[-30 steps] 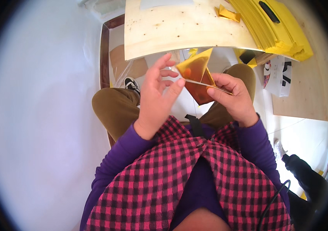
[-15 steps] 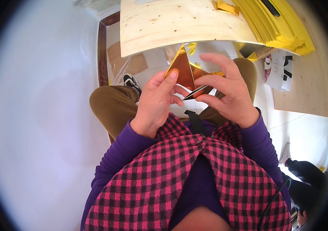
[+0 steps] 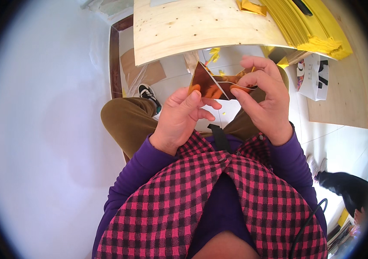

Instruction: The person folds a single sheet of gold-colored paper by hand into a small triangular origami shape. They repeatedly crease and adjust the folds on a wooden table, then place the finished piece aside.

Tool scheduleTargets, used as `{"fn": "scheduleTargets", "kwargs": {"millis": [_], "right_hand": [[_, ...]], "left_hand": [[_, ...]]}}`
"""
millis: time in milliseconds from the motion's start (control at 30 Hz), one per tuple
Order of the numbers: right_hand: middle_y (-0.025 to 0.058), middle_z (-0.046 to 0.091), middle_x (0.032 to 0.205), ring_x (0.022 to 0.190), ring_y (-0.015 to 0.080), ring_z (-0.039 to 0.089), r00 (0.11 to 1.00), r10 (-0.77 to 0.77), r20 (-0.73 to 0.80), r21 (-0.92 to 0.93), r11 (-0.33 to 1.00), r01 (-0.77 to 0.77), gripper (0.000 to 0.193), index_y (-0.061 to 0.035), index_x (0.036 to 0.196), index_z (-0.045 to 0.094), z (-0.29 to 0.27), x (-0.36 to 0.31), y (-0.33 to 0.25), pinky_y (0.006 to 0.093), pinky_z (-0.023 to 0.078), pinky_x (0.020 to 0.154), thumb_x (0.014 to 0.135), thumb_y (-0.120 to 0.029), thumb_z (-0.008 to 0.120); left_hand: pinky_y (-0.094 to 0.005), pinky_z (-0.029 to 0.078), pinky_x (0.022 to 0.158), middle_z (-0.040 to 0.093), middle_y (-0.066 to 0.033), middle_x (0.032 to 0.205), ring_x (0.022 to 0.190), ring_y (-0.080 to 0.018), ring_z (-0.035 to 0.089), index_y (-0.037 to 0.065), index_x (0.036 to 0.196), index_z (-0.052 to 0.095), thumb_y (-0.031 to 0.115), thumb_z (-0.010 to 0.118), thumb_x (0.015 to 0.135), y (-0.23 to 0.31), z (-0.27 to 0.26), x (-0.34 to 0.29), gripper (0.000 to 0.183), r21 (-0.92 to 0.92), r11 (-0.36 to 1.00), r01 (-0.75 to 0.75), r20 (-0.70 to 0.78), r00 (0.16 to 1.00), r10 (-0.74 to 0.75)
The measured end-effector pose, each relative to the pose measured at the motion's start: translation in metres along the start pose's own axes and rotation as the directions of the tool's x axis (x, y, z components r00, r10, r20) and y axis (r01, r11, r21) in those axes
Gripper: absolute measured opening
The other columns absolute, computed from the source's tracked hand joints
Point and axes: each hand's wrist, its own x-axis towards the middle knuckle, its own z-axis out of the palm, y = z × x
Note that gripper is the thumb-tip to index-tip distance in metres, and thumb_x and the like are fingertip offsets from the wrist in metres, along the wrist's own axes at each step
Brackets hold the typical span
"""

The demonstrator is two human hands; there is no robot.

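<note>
Between my hands, over my lap, is a shiny gold foil paper piece (image 3: 207, 84) with folded, pointed panels. My left hand (image 3: 183, 113) pinches its left panel between thumb and fingers. The right panel is held by my right hand (image 3: 265, 93), thumb below and fingers curled over the top. A pale edge runs slantwise between the two panels. Part of the paper's right end is hidden behind my right fingers.
Ahead stands a plywood table (image 3: 201, 26) with a gold folded piece (image 3: 252, 7) and a stack of yellow sheets (image 3: 305, 26). A white printed bag (image 3: 312, 77) is at the right, beside a wooden board (image 3: 343, 95). Cardboard (image 3: 143, 67) lies on the floor. Another person's dark-clothed leg (image 3: 348, 187) shows lower right.
The foil piece has turned and its tall point has come down. My right hand has moved slightly right, its thumb now on the right panel. The other person's leg has shifted.
</note>
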Motion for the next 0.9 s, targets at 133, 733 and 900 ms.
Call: {"fn": "scheduleTargets", "kwargs": {"millis": [133, 733, 900], "right_hand": [[0.0132, 0.058, 0.123, 0.117, 0.0254, 0.057, 0.995, -0.013, 0.102, -0.124, 0.992, 0.025, 0.022, -0.0034, 0.09, 0.066, -0.004, 0.002, 0.002, 0.033, 0.045, 0.096, 0.073, 0.0, 0.079], [0.0041, 0.07, 0.096, 0.08, 0.0093, 0.064, 0.863, 0.412, 0.291, 0.616, 0.609, -0.499, 0.028, 0.0, 0.113, 0.063, 0.011, -0.007, 0.024, 0.0242, 0.052, 0.073, 0.09, -0.011, 0.074], [0.0034, 0.071, 0.091, 0.074, 0.0074, 0.063, 0.871, 0.412, 0.269, 0.675, 0.564, -0.475, 0.024, -0.0007, 0.109, 0.064, 0.02, -0.004, 0.027, 0.0227, 0.051, 0.065, 0.09, -0.012, 0.075]], "left_hand": [[-0.0417, 0.057, 0.088, 0.069, -0.011, 0.117, 0.104, -0.0262, 0.068, 0.005, 0.121, 0.065, 0.02, 0.053, 0.104, -0.007, 0.005, 0.001, 0.025, 0.054, 0.996, -0.078, -0.067, 0.994, 0.081], [-0.048, 0.05, 0.099, 0.068, -0.0083, 0.12, 0.112, -0.023, 0.064, 0.011, 0.121, 0.063, 0.023, 0.053, 0.104, -0.012, -0.002, 0.001, 0.023, 0.061, 0.991, -0.118, -0.069, 0.99, 0.122], [-0.0462, 0.047, 0.102, 0.064, -0.0086, 0.127, 0.119, -0.0229, 0.059, 0.007, 0.126, 0.06, 0.022, 0.053, 0.104, -0.017, -0.003, 0.002, 0.027, 0.147, 0.972, -0.185, 0.024, 0.983, 0.183]]}}
